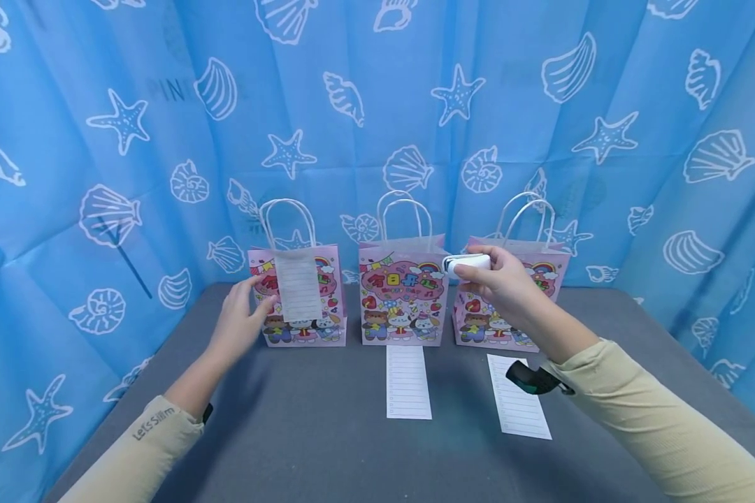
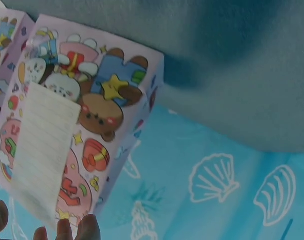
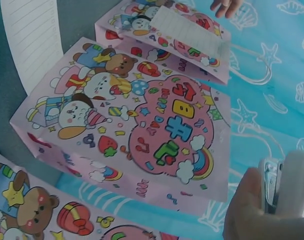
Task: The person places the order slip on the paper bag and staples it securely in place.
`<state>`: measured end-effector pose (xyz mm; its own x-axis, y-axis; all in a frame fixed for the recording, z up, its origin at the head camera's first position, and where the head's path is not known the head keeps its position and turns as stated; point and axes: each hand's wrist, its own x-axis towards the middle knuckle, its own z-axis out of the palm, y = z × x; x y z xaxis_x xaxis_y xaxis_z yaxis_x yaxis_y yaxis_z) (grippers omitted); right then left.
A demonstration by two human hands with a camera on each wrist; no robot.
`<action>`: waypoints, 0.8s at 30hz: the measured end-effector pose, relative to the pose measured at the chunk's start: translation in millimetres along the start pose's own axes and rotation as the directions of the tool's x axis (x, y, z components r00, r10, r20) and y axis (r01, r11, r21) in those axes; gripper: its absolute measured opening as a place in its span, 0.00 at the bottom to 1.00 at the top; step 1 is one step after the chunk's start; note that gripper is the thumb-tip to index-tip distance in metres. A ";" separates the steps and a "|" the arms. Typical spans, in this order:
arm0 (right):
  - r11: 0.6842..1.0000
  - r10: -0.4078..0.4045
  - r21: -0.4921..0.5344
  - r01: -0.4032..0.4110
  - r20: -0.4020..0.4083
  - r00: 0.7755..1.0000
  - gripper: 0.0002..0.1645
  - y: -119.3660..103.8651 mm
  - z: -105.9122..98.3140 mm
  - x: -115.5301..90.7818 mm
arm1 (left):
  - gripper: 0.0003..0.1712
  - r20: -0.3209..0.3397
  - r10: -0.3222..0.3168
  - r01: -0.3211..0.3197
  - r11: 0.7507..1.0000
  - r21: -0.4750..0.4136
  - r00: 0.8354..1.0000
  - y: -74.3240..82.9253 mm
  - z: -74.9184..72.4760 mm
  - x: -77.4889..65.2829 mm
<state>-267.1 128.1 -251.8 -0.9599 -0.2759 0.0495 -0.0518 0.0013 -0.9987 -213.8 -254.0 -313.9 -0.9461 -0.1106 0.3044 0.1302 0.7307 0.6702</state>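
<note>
My right hand [image 1: 509, 283] grips a small white stapler [image 1: 473, 263] in front of the gap between the middle and right bags. Metal parts of the stapler [image 3: 270, 185] show in the right wrist view. The left hand [image 1: 234, 323] has its fingers at the left edge of the left pink paper gift bag [image 1: 330, 335], thumb in front and loosely bent. A lined white paper slip [image 1: 299, 288] hangs down the front of that bag from its top edge. In the left wrist view, fingertips [image 2: 88, 227] show beside the slip's upper end.
A middle gift bag [image 1: 403, 297] and a right gift bag [image 1: 478, 323] stand upright in the row, handles up. Lined slips lie on the grey table [image 1: 314, 433]: one slip [image 1: 409, 384] before the middle bag, another slip [image 1: 517, 402] before the right. A blue shell-print curtain [image 1: 365, 154] hangs behind.
</note>
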 end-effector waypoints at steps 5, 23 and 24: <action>0.999 0.019 -0.025 -0.019 -0.008 1.000 0.38 5.8 -6.0 -4.5 | 0.31 0.017 -0.001 0.002 1.000 -0.019 1.000 -3.2 9.4 -6.0; 0.992 0.019 -0.123 -0.021 -0.020 1.000 0.37 20.9 -28.5 -16.3 | 0.32 0.063 -0.016 0.020 0.998 -0.057 0.998 -9.7 17.8 -22.7; 0.992 0.019 -0.122 -0.021 -0.020 1.000 0.36 22.0 -29.9 -16.9 | 0.32 0.062 -0.017 0.020 0.998 -0.056 0.998 -9.6 18.0 -23.1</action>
<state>-260.2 161.6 -274.1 -0.9660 -0.2568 0.0306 -0.0645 0.1247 -0.9901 -198.6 -246.3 -339.5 -0.9646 -0.0811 0.2508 0.1274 0.6896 0.7129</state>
